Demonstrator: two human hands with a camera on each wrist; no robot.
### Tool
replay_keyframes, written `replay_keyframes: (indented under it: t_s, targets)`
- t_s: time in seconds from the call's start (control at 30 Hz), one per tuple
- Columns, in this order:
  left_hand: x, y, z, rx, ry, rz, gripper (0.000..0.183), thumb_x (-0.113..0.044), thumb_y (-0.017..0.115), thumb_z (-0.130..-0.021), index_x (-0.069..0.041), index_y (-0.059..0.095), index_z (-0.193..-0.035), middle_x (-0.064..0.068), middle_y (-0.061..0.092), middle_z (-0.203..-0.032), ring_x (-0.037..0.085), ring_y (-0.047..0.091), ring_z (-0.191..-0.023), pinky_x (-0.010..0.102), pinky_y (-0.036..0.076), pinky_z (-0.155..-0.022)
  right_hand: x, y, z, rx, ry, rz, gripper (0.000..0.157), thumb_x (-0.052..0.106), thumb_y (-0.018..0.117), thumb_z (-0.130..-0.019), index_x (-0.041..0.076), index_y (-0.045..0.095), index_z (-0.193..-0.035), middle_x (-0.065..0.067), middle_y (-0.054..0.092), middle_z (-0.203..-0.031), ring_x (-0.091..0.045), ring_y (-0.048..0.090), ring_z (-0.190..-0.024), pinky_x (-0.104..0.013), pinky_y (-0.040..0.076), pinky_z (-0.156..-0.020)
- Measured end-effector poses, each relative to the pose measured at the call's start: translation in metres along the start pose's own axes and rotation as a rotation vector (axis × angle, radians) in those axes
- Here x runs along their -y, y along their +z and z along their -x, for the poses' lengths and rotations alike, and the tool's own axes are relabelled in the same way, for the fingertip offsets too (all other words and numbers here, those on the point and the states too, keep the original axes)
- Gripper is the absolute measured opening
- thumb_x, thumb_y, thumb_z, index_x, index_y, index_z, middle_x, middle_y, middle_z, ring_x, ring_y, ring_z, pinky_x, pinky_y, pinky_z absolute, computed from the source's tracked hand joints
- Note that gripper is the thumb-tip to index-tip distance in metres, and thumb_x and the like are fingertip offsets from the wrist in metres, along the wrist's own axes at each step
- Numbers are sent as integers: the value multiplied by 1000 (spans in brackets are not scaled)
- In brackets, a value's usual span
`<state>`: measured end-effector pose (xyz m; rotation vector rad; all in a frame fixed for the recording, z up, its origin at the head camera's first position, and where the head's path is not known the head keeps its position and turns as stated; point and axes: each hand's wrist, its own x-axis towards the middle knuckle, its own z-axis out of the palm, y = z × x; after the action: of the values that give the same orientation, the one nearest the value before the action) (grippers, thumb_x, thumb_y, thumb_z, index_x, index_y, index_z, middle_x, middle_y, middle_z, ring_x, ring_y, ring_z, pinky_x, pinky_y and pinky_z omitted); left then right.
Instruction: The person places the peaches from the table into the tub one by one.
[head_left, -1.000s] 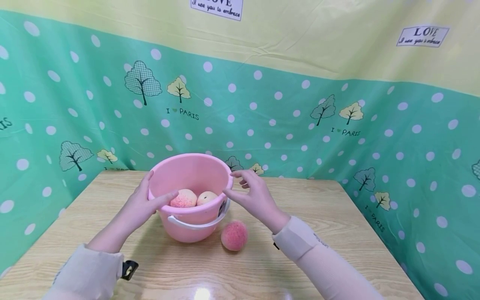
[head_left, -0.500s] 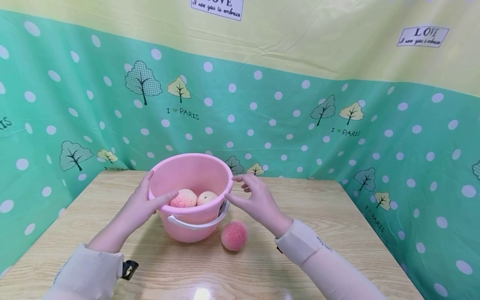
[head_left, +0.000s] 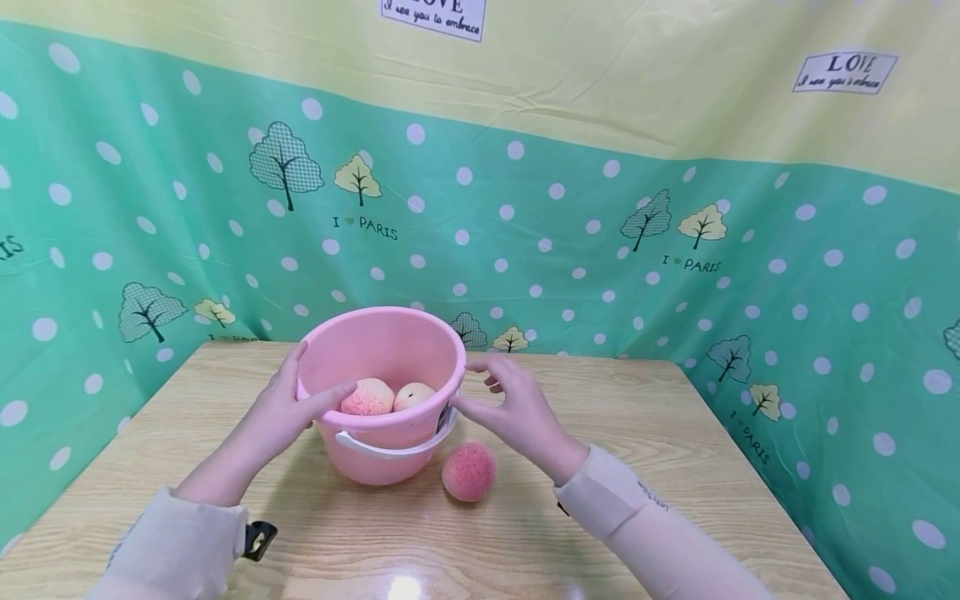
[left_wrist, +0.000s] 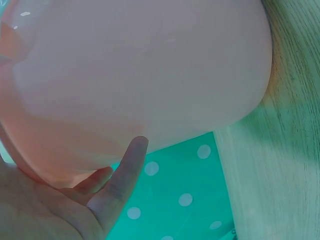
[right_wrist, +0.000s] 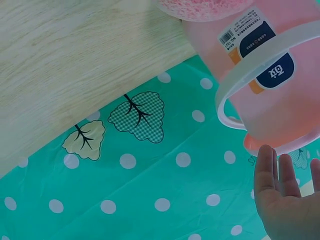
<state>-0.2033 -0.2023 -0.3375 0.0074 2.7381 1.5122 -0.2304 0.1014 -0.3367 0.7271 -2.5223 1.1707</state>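
Observation:
A pink bucket (head_left: 378, 463) stands upright on the table, with two pale peaches, one at the left (head_left: 367, 398) and one at the right (head_left: 412, 395), inside it. My left hand (head_left: 287, 407) grips its left rim, thumb over the inside and fingers on the outer wall. Just off the right rim is my right hand (head_left: 519, 410), fingers loosely bent and holding nothing; whether its fingertips touch the rim I cannot tell. A third, redder peach (head_left: 468, 472) lies on the table beside the bucket's right front. The white handle (right_wrist: 250, 64) hangs down outside the bucket.
The wood-grain table (head_left: 630, 467) extends to both sides. A green and yellow printed cloth (head_left: 555, 233) hangs behind it and along its left and right. A label (right_wrist: 276, 70) is stuck on the bucket's right wall.
My right hand has drawn slightly right and down from the bucket's rim. The left hand, bucket and peaches have stayed put.

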Motion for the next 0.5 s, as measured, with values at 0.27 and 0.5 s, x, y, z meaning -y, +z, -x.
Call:
replay_keyframes:
  t_s: [0.27,0.5]
  targets:
    - [1,1,-1,-5,4,-3,110,-57,62,-91,-13,-14,-158,27,11,-162,49,33,-138,61,49,-101,-2,-1,6,5,7,-5,41,31,80,-84,19,66,-121,5,66,-118,-16,61,-103,-39,56,-88]
    - [2,0,-1,-4,-2,-7,110,-57,62,-91,-13,-14,-158,27,11,-162,49,34,-137,60,50,-100,-6,1,9,6,40,22,40,30,81,-83,18,67,-118,4,67,-116,-15,61,-97,-33,54,-85]
